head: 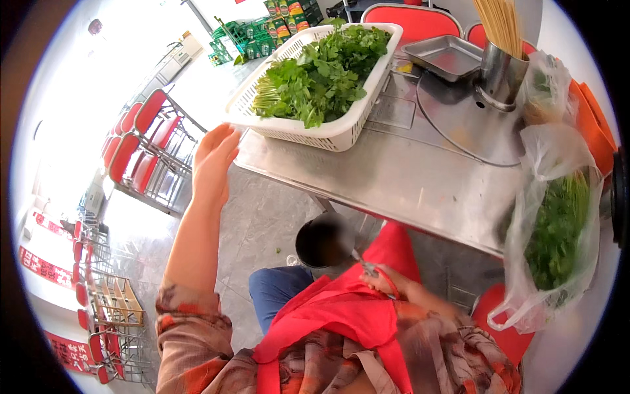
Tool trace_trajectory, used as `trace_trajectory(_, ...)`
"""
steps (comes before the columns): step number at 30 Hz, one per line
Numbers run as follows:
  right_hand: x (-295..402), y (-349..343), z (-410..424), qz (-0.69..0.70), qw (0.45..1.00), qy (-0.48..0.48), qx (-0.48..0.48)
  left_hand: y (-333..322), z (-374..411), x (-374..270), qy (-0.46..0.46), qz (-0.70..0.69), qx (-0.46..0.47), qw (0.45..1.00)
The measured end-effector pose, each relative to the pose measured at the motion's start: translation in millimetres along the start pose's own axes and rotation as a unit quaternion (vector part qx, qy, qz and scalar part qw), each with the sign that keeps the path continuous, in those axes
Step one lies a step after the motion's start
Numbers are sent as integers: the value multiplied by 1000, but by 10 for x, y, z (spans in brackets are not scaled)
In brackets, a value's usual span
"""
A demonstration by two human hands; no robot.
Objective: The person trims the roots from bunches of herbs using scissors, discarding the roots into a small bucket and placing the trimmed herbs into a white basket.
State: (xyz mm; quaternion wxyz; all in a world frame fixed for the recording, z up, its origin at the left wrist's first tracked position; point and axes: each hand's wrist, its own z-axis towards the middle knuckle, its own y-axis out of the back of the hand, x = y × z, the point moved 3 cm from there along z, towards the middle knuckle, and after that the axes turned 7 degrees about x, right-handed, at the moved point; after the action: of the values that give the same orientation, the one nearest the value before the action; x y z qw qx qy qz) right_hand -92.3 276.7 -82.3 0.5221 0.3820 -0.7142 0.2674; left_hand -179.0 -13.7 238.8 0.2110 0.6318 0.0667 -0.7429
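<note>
My left hand (216,147) is raised at the near left corner of a white plastic basket (339,140), its fingers touching or just beside the rim; I cannot tell which. Bunches of leafy green herbs (325,74), like cilantro or celery leaf, fill the basket, stems toward the left. Low over my lap, my right hand (381,281) grips scissors (369,268) with red handles, blades pointing away from me. Below the table edge, near the blades, a dark round bin (315,241) stands on the floor, its inside partly blurred.
The steel table (403,172) bears a metal tray (445,54), a steel cylinder (502,74) of wooden skewers and, at right, a clear plastic bag (561,231) of greens. Beside it is an orange container (593,123). Red chairs (150,111) stand at left; a red seat (502,325) is at lower right.
</note>
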Motion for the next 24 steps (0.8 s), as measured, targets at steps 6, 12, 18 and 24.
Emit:
trace_trajectory(6,1312,36,-607,-153,975,160,-20,947,-826,1073,149,-98,-30,983)
trace_trajectory(12,2059,567,-1118,-325,811,128,-469,904,-1656,1978,316,-235,10,919)
trace_trajectory(18,2172,1142,-1132,-490,711,-125,-489,791,-1842,1895,314,-213,93,921)
trace_trajectory(24,2111,1471,-939,-492,705,-192,-473,920,-1956,2116,316,-233,107,914)
